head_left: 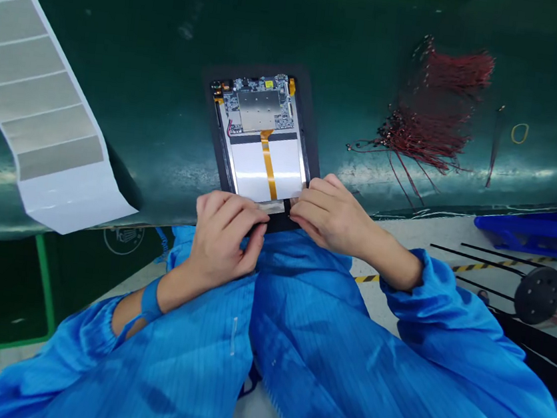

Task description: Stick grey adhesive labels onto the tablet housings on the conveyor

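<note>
An opened tablet (pixel 261 133) lies on a dark mat (pixel 310 105) at the near edge of the green table, showing a circuit board, a white battery and an orange ribbon cable. My left hand (pixel 222 236) and my right hand (pixel 331 212) are both at the tablet's near end, fingers curled. Together they pinch a pale strip of tape or film (pixel 273 206) that lies across the tablet's bottom edge. Blue sleeves cover both arms, and a blue strap circles my left wrist.
A long white liner with several grey rectangular labels (pixel 40 94) hangs over the table's left edge. A bundle of thin red wires (pixel 429 119) lies at the right, with a yellow rubber band (pixel 519 133) beyond. A blue bin (pixel 542 231) and a black wheeled stand (pixel 538 292) sit on the floor at right.
</note>
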`<control>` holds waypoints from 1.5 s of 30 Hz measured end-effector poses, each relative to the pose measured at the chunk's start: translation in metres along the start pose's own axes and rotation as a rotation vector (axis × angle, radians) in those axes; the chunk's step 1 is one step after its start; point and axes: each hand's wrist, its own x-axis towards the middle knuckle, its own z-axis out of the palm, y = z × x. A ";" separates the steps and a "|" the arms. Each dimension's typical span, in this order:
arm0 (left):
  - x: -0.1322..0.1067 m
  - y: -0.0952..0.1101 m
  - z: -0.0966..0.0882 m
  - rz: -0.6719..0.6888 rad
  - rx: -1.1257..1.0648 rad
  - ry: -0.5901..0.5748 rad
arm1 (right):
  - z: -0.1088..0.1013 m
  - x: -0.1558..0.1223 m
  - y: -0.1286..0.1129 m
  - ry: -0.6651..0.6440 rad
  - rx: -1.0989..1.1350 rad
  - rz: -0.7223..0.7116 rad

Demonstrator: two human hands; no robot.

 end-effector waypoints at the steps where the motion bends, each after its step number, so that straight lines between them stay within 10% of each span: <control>1: -0.002 0.000 0.003 0.033 0.006 0.006 | -0.001 0.001 0.000 -0.012 -0.003 0.002; 45: 0.006 0.005 0.022 0.355 0.324 0.124 | -0.014 0.007 -0.003 -0.145 -0.050 -0.027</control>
